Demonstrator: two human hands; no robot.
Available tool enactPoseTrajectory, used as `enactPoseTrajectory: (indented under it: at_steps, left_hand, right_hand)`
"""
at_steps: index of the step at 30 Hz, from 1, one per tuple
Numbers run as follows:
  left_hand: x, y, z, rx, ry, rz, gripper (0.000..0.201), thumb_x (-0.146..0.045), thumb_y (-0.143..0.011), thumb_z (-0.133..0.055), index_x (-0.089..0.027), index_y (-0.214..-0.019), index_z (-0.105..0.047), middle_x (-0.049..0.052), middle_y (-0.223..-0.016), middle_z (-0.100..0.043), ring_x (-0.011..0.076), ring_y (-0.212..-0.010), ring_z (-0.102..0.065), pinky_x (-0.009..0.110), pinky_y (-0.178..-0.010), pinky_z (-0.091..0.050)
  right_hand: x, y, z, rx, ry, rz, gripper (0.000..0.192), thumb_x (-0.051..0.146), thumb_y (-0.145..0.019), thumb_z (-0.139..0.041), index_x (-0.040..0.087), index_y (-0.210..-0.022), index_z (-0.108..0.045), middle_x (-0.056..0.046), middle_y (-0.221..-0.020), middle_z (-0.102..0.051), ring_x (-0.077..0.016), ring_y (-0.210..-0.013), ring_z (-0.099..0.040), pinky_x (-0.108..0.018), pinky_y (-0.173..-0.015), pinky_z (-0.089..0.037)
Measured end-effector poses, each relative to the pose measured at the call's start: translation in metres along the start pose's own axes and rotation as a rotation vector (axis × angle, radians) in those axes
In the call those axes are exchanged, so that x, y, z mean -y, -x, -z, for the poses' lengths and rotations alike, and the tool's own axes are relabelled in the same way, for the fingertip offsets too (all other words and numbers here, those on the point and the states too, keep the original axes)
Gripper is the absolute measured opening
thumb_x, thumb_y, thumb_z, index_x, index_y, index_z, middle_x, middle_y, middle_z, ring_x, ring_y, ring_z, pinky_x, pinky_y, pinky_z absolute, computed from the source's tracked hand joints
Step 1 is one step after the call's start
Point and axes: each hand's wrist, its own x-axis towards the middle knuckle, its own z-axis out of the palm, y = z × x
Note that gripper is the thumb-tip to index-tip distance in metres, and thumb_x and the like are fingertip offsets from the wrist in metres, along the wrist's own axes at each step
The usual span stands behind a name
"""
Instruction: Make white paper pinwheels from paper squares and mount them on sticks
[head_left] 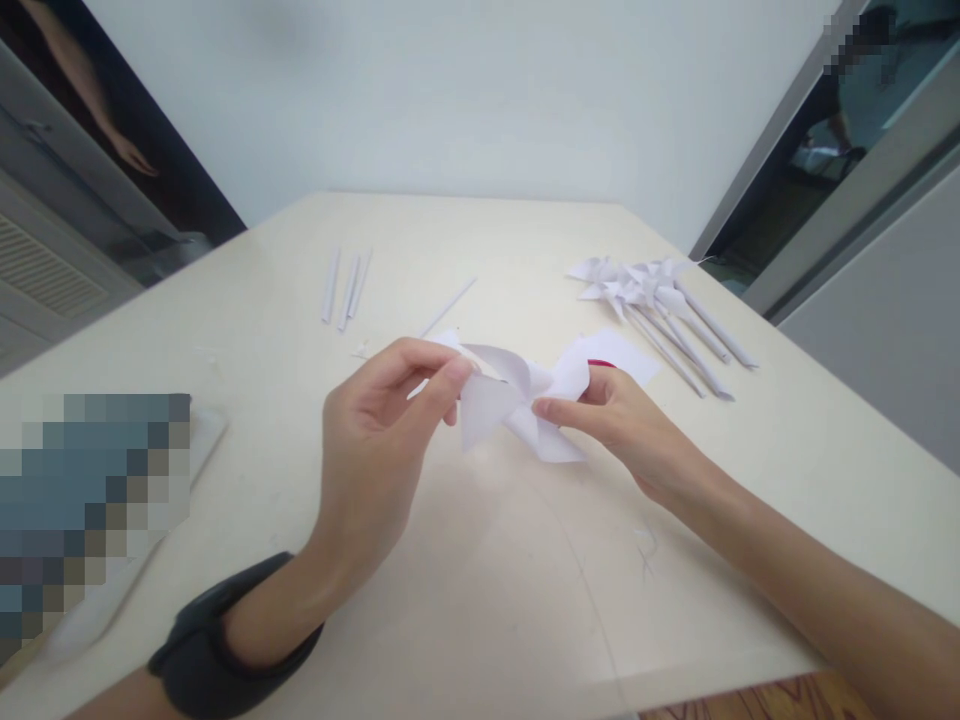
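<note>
Both hands are up over the middle of the pale surface, working one white paper pinwheel held just above it. The left hand is closed on the pinwheel's left blade, thumb and forefinger pinching the paper. The right hand grips the right side, forefinger pressed at the folded centre. A white sheet lies just behind the right hand. Far right, a pile of finished pinwheels on paper sticks. Far left of centre, loose paper sticks lie apart. A black wristband sits on the left wrist.
</note>
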Motion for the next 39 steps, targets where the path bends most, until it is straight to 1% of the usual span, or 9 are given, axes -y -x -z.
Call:
enactPoseTrajectory:
  at_steps: [3, 5, 7, 12, 20, 27, 30, 34, 39]
  left_hand:
    - [-0.001, 0.004, -0.002, 0.063, 0.036, -0.037, 0.018, -0.021, -0.088, -0.054, -0.021, -0.075, -0.067, 0.001, -0.076, -0.060, 0.0137, -0.073, -0.053, 0.026, -0.067, -0.042]
    - [-0.002, 0.007, -0.004, 0.124, 0.023, -0.036, 0.014, -0.021, -0.087, -0.057, -0.021, -0.076, -0.067, 0.001, -0.081, -0.063, 0.0143, -0.078, -0.056, 0.025, -0.070, -0.045]
    - [-0.001, 0.008, -0.003, 0.204, -0.015, 0.031, 0.002, -0.020, -0.082, -0.064, -0.021, -0.081, -0.066, 0.001, -0.086, -0.063, 0.0140, -0.081, -0.057, 0.023, -0.070, -0.047]
    - [0.007, 0.006, 0.000, 0.320, -0.040, 0.271, 0.017, -0.027, -0.076, -0.071, -0.023, -0.083, -0.055, -0.003, -0.089, -0.056, 0.0133, -0.080, -0.058, 0.022, -0.064, -0.046]
    - [0.009, -0.001, 0.002, 0.484, -0.060, 0.331, 0.034, -0.021, -0.070, -0.075, -0.027, -0.096, -0.055, -0.002, -0.094, -0.057, 0.0190, -0.090, -0.057, 0.032, -0.074, -0.045]
    - [0.008, -0.002, 0.002, 0.523, -0.177, 0.304, 0.023, -0.032, -0.073, -0.073, -0.026, -0.091, -0.061, -0.001, -0.092, -0.058, 0.0174, -0.082, -0.057, 0.030, -0.069, -0.045]
    - [0.009, -0.002, 0.002, 0.491, -0.220, 0.298, 0.022, -0.038, -0.074, -0.070, -0.026, -0.092, -0.064, 0.001, -0.091, -0.062, 0.0180, -0.079, -0.058, 0.032, -0.070, -0.047]
    - [0.009, -0.001, 0.002, 0.437, -0.161, 0.298, 0.024, -0.039, -0.076, -0.069, -0.027, -0.096, -0.066, 0.002, -0.090, -0.068, 0.0203, -0.078, -0.063, 0.037, -0.077, -0.050]
    - [0.008, -0.003, 0.003, 0.425, -0.065, 0.331, 0.018, -0.037, -0.077, -0.068, -0.026, -0.092, -0.070, 0.003, -0.093, -0.073, 0.0227, -0.085, -0.067, 0.035, -0.077, -0.053]
  right_hand:
    - [0.000, -0.001, 0.000, -0.017, -0.008, 0.012, 0.012, 0.027, -0.079, -0.063, 0.016, -0.080, -0.064, 0.000, -0.075, -0.062, -0.0116, -0.072, -0.059, -0.021, -0.064, -0.042]
    - [0.000, -0.001, 0.000, -0.029, -0.009, 0.023, 0.012, 0.027, -0.079, -0.063, 0.016, -0.083, -0.064, 0.000, -0.078, -0.063, -0.0123, -0.073, -0.059, -0.022, -0.064, -0.042]
    - [-0.001, 0.000, 0.000, -0.028, 0.001, 0.035, 0.012, 0.026, -0.079, -0.062, 0.015, -0.085, -0.064, -0.001, -0.079, -0.063, -0.0128, -0.073, -0.058, -0.023, -0.064, -0.042]
    - [-0.001, 0.003, -0.001, -0.018, 0.053, 0.050, 0.010, 0.026, -0.080, -0.060, 0.016, -0.079, -0.061, 0.001, -0.073, -0.058, -0.0109, -0.065, -0.052, -0.023, -0.058, -0.038]
    - [-0.001, 0.003, -0.004, 0.028, 0.090, 0.065, 0.010, 0.022, -0.081, -0.056, 0.017, -0.084, -0.063, -0.003, -0.083, -0.065, -0.0163, -0.074, -0.058, -0.027, -0.064, -0.042]
    - [0.000, 0.005, -0.005, 0.045, 0.126, 0.024, 0.016, 0.025, -0.080, -0.057, 0.017, -0.091, -0.066, -0.005, -0.091, -0.068, -0.0211, -0.083, -0.063, -0.028, -0.065, -0.044]
    - [0.003, 0.005, -0.006, 0.071, 0.092, -0.010, 0.015, 0.026, -0.079, -0.059, 0.017, -0.089, -0.066, -0.006, -0.089, -0.068, -0.0212, -0.084, -0.063, -0.028, -0.067, -0.045]
    - [0.006, 0.006, -0.006, 0.091, 0.016, -0.013, 0.013, 0.026, -0.075, -0.065, 0.019, -0.086, -0.067, -0.003, -0.082, -0.066, -0.0178, -0.078, -0.061, -0.026, -0.065, -0.045]
    - [0.007, 0.008, -0.005, 0.062, -0.008, -0.011, 0.007, 0.026, -0.073, -0.068, 0.020, -0.078, -0.066, 0.000, -0.075, -0.063, -0.0154, -0.073, -0.060, -0.024, -0.062, -0.043]
